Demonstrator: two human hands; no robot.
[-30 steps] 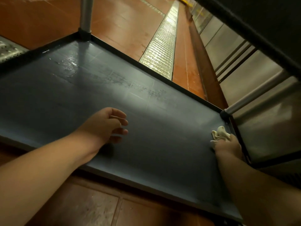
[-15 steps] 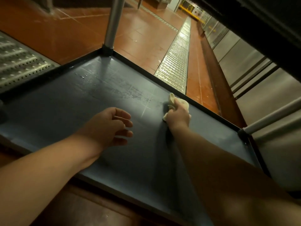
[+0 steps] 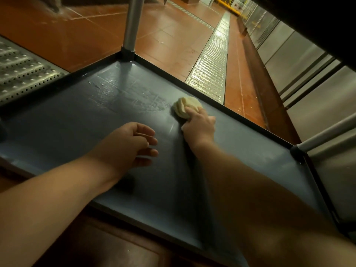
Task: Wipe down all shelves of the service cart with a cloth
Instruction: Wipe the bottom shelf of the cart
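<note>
The shelf (image 3: 77,132) is a dark blue-grey tray with a raised black rim, seen from above and a little to one side. The right hand (image 3: 200,128) rests on it toward the far rim, fingers curled round a bunched pale-yellow cloth (image 3: 185,107) and pressing it flat against the surface. The cloth sticks out beyond the fingertips on the far-left side of that hand, just short of the shelf's far rim. Beside the cloth, toward the shelf's far left corner, the surface shows wet streaks and a few shiny droplets.

The left hand (image 3: 131,143) hovers or rests near the middle of the shelf, nearer the front rim than the cloth is; its fingers are loosely curled and grasp nothing, and whether the palm touches the surface cannot be told. The two hands are near each other but apart.

At the shelf's far left corner a grey post (image 3: 133,24) rises from a black socket. At the far right corner a second post (image 3: 327,135) leans out of its socket toward the frame edge. A dark underside of an upper shelf (image 3: 317,22) crosses the top right.

Beyond the shelf's far rim lies red tiled floor (image 3: 163,41) with a long metal drain grate (image 3: 213,68) running away, and steel cabinet fronts (image 3: 308,74) past that
</note>
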